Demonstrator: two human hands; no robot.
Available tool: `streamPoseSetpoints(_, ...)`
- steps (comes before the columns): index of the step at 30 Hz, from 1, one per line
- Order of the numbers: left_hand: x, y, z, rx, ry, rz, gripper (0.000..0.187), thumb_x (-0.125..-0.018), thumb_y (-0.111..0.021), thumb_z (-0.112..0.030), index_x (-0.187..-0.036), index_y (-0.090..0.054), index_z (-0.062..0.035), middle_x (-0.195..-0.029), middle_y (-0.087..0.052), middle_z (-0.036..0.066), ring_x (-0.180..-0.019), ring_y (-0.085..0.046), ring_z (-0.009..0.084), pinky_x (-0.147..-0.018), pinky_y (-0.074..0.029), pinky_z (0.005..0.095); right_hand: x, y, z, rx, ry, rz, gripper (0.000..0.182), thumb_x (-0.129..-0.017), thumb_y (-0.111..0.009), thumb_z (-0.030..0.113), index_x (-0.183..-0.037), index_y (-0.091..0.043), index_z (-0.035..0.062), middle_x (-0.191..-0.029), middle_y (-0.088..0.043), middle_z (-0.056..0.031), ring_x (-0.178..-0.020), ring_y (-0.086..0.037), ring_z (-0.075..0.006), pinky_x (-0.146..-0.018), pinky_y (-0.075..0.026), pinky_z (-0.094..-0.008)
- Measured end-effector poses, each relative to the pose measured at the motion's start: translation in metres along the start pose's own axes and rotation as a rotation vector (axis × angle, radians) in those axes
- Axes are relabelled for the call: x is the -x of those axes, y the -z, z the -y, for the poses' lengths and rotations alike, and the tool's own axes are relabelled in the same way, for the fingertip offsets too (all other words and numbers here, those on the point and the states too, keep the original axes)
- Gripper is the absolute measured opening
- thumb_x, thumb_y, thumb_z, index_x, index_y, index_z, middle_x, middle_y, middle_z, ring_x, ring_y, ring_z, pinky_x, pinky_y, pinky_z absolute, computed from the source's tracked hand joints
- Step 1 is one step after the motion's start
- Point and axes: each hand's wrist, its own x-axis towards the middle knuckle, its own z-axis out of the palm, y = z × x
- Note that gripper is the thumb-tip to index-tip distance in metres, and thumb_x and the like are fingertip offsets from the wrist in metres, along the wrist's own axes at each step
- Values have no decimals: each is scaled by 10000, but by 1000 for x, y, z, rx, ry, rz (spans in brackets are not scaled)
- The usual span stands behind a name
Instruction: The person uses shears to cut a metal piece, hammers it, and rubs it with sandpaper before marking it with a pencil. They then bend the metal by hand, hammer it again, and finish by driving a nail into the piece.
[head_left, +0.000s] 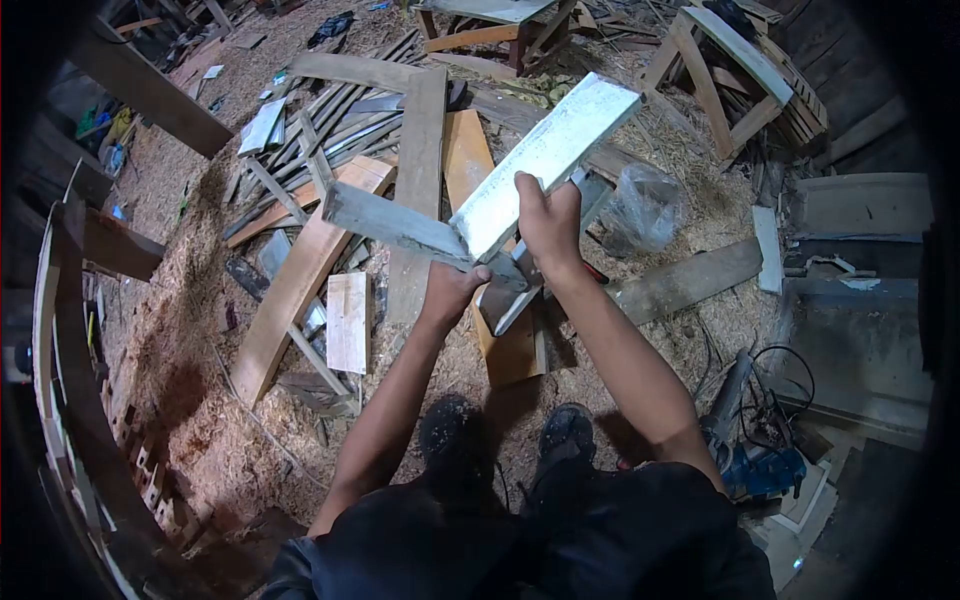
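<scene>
My right hand [549, 222] is closed on a white board [548, 155], its thumb on the board's face. The board slants up to the right, above the littered floor. My left hand [456, 290] grips a grey board [395, 224] near its right end, the thumb pressed on it. This grey board points up to the left and meets the lower end of the white one. More board pieces show beneath and between my hands, partly hidden, so how they join cannot be made out.
Wood shavings and loose planks [300, 285] cover the floor. A clear plastic bag [644, 208] lies right of my hands. Wooden stands are at the back. A blue power tool [765, 468] with a black cable lies by my right leg.
</scene>
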Motion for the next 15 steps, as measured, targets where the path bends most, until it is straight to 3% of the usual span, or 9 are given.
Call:
streamPoseSetpoints(2, -1, -4, -11, -10, 23, 12, 1011, -626, -904, -547, -1315, -491, 65, -1233, -597, 108, -1146, -567, 216, -967, -480, 361, -1, 3, -4, 4, -21, -6, 282, -878, -582, 158, -733, -615, -81, -666, -668, -111, -630, -653, -187, -607, -492, -372)
streamPoseSetpoints(5, -6, 0, -23, -146, 84, 84, 1092, -595, -834, -727, -1298, -472, 28, -1129, -589, 111, -962, -631, 175, -708, -569, 325, -1, 7, -7, 21, -44, -13, 294, -881, -579, 161, -708, -605, -75, -638, -653, -96, -604, -638, -171, -577, -475, -369)
streamPoseSetpoints(12, -13, 5, -17, -166, 34, 107, 1120, -578, -881, -664, -1333, -443, 37, -1179, -576, 91, -1035, -601, 190, -813, -544, 338, 3, 9, -26, -24, -38, -89, 305, -885, -588, 167, -716, -609, -85, -643, -656, -89, -606, -629, -153, -566, -465, -360)
streamPoseSetpoints(15, -16, 3, -14, -141, -89, 121, 1156, -560, -898, -644, -1365, -418, 33, -1234, -557, 88, -1071, -590, 193, -829, -541, 343, 4, 8, -26, -20, 8, -104, 311, -886, -596, 173, -721, -617, -90, -654, -663, -94, -613, -631, -152, -571, -468, -358)
